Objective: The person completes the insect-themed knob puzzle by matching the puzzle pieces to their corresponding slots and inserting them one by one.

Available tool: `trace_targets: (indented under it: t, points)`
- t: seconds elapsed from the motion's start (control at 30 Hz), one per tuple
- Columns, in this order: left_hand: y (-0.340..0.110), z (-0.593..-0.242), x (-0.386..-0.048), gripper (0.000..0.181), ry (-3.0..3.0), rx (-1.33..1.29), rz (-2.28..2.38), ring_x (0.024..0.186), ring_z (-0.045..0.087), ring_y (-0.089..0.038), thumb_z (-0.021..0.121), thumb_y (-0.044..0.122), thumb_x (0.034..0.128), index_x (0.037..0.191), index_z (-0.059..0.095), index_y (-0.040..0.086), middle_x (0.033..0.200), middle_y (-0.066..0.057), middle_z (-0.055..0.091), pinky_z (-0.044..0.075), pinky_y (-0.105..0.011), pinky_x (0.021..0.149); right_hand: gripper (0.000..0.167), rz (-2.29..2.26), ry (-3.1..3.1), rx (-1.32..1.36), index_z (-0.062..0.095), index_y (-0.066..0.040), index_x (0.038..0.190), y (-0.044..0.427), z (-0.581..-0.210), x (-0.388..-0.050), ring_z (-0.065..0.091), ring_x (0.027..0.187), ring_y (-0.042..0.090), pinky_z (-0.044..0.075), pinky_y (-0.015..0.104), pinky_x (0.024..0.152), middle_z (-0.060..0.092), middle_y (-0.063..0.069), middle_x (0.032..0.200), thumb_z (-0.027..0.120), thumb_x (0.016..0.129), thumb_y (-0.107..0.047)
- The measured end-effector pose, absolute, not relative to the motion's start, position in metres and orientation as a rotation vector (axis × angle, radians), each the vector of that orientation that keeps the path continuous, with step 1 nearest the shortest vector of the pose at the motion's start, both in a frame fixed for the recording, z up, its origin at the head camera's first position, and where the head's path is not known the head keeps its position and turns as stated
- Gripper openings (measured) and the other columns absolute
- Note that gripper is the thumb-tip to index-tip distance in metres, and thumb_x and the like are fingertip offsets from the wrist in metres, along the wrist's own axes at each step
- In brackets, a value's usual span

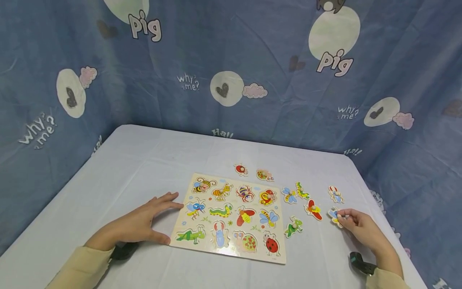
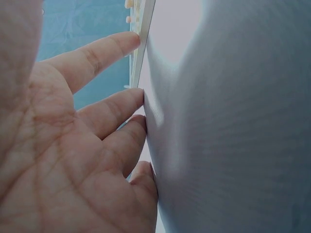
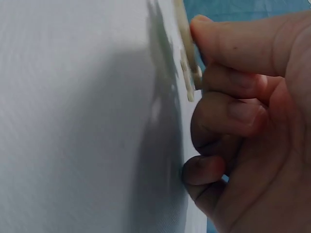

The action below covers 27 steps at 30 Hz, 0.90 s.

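A wooden insect puzzle board point(image 1: 231, 255) lies on the table, with knobbed pieces such as a bee point(image 1: 201, 185) and a spider point(image 1: 245, 194) in its top row. My left hand point(image 1: 144, 220) is at its left side, fingers spread; in the left wrist view the index fingertip point(image 2: 130, 41) touches the board's edge. To the right, my right hand point(image 1: 361, 228) pinches a blue-and-yellow insect puzzle piece point(image 1: 333, 212), partly covered by the fingers. In the right wrist view that piece point(image 3: 183, 29) shows edge-on by the thumb, close to the table.
Loose pieces lie beyond and right of the board: a ladybug point(image 1: 241, 170), a snail point(image 1: 264, 175), a dragonfly point(image 1: 289, 195), a caterpillar point(image 1: 302, 190), a red-winged insect point(image 1: 313, 210), a grasshopper point(image 1: 293, 226) and a beetle point(image 1: 336, 194). Blue printed cloth point(image 1: 231, 52) hangs behind the white table point(image 1: 151, 152).
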<state>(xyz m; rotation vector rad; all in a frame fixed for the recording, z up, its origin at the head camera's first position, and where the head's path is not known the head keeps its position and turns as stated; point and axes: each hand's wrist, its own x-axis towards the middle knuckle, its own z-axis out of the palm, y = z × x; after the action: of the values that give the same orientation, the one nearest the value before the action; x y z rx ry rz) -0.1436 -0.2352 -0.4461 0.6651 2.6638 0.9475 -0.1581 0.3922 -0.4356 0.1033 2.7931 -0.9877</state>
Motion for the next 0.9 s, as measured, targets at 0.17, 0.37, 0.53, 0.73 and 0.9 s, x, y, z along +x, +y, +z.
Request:
trace_targets:
  t: [0.17,0.37,0.53,0.73,0.9]
  points:
    - [-0.236,-0.446,-0.143,0.092,2.671,0.673,0.945,0.152,0.018,-0.043,0.086,0.058,0.0602,0.142,0.051,0.033,0.164,-0.01,0.028,0.012,-0.07,0.119,0.034,-0.994,2.864,0.069,0.059,0.0,0.124,0.386,-0.438,-0.161,0.04,0.056,0.005,0.036,0.024,0.048,0.044,-0.004,0.069,0.059,0.1,-0.024]
    - [-0.236,-0.445,-0.142,0.092,2.672,0.688,0.941,0.153,0.018,-0.042,0.085,0.059,0.0606,0.142,0.051,0.033,0.164,-0.011,0.028,0.012,-0.069,0.12,0.033,-1.066,2.859,0.025,0.061,-0.002,0.122,0.376,-0.438,-0.165,0.039,0.056,0.005,0.036,0.025,0.048,0.044,-0.005,0.068,0.06,0.099,-0.026]
    - [-0.236,-0.444,-0.142,0.091,2.674,0.693,0.938,0.153,0.018,-0.042,0.085,0.059,0.0612,0.141,0.051,0.033,0.164,-0.01,0.027,0.012,-0.068,0.12,0.036,-1.123,2.846,-0.019,0.061,-0.003,0.121,0.365,-0.436,-0.168,0.037,0.055,0.005,0.035,0.026,0.048,0.041,-0.005,0.067,0.061,0.099,-0.032]
    - [-0.235,-0.446,-0.142,0.091,2.673,0.697,0.933,0.153,0.018,-0.041,0.085,0.059,0.0617,0.142,0.051,0.033,0.164,-0.01,0.027,0.012,-0.068,0.12,0.04,-1.183,2.851,-0.073,0.061,-0.003,0.12,0.347,-0.43,-0.171,0.034,0.056,0.006,0.032,0.028,0.049,0.036,-0.004,0.065,0.061,0.099,-0.037]
    - [-0.235,-0.445,-0.141,0.091,2.672,0.673,0.938,0.153,0.017,-0.042,0.085,0.059,0.0612,0.142,0.051,0.033,0.164,-0.01,0.027,0.012,-0.068,0.121,0.038,-1.228,2.828,-0.107,0.063,-0.004,0.119,0.331,-0.426,-0.175,0.034,0.055,0.007,0.032,0.028,0.048,0.036,-0.004,0.065,0.063,0.098,-0.035]
